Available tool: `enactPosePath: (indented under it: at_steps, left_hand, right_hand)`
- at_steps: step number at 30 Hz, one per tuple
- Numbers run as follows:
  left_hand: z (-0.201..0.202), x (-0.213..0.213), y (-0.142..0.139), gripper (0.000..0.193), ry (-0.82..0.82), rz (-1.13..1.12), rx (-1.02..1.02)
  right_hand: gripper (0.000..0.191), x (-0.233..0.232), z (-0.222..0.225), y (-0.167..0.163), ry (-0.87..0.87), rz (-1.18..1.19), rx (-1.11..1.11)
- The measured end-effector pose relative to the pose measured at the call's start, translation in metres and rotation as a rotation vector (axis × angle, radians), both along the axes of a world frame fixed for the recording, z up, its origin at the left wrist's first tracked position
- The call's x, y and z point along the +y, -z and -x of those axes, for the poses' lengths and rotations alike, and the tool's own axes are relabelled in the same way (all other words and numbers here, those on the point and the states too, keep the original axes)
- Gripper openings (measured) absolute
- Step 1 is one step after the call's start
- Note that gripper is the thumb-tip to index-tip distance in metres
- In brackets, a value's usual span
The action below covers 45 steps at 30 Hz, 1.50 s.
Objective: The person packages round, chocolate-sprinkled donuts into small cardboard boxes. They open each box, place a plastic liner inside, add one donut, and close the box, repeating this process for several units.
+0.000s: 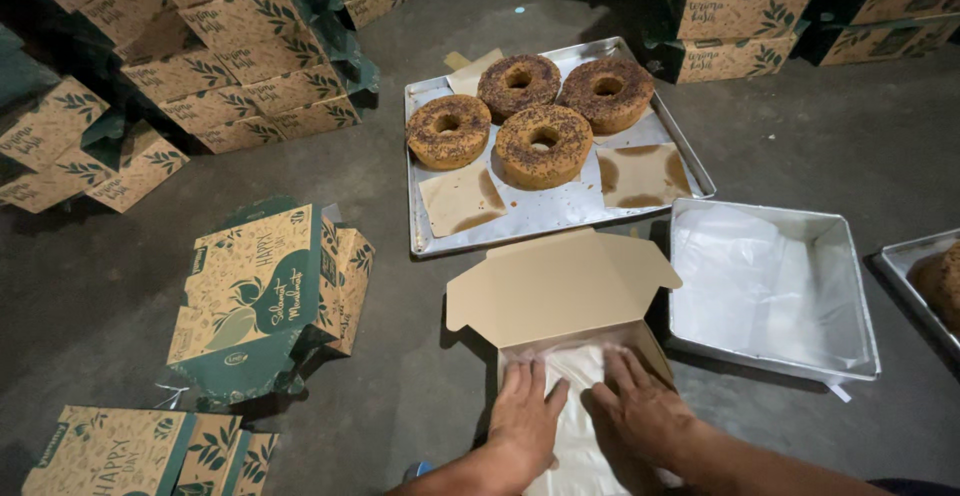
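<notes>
An open brown cardboard box [556,286] sits on the floor right in front of me, its lid tipped back. Inside lies a clear plastic sheet [580,396]. My left hand [526,414] and my right hand [640,408] both rest flat on that sheet inside the box, fingers spread, pressing it down. Beyond the box stands a metal baking tray [545,216] with several ring-shaped cakes [543,145] topped with dark sprinkles, plus stained squares of brown paper.
A square metal tin [772,286] lined with clear plastic sits to the right of the box. Another tray edge [915,276] with a cake shows at far right. Folded printed cartons [265,296] lie at left; stacked cartons [220,56] fill the back corners.
</notes>
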<state>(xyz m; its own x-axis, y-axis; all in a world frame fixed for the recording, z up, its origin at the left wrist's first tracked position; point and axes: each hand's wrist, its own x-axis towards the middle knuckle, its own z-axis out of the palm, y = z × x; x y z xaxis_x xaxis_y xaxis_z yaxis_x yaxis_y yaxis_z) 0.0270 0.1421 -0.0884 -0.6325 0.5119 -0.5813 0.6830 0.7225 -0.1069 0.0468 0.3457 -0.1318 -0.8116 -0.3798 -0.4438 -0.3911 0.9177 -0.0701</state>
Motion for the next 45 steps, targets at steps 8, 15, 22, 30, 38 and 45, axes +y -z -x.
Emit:
enactPosePath:
  at_steps: [8, 15, 22, 30, 38, 45]
  left_hand:
    - [-0.003, 0.005, -0.017, 0.131, 0.106, 0.083, 0.077]
    - [-0.016, 0.018, -0.008, 0.128, 0.206, 0.265, -0.018]
    - [-0.009, 0.019, -0.005, 0.092, 0.087, 0.013, -0.124]
    - [0.156, 0.003, -0.037, 0.023, -0.582, -0.971, 0.186]
    - [0.27, 0.014, 0.003, 0.041, -0.669, -0.804, 0.196]
    - [0.309, 0.021, 0.057, 0.025, -0.839, -1.202, 0.275]
  right_hand:
    - [0.064, -0.035, -0.011, -0.095, 0.045, -0.177, -0.271]
    - [0.088, -0.039, -0.004, -0.117, -0.086, -0.36, -0.391]
    - [0.057, -0.024, 0.005, -0.099, -0.107, -0.205, -0.293]
    - [0.024, 0.038, 0.18, -0.099, 0.298, 0.624, 0.293]
    - [0.103, -0.031, 0.332, -0.098, 0.204, 0.276, 0.593]
    - [0.097, -0.062, 0.371, -0.106, 0.336, 0.175, 0.22]
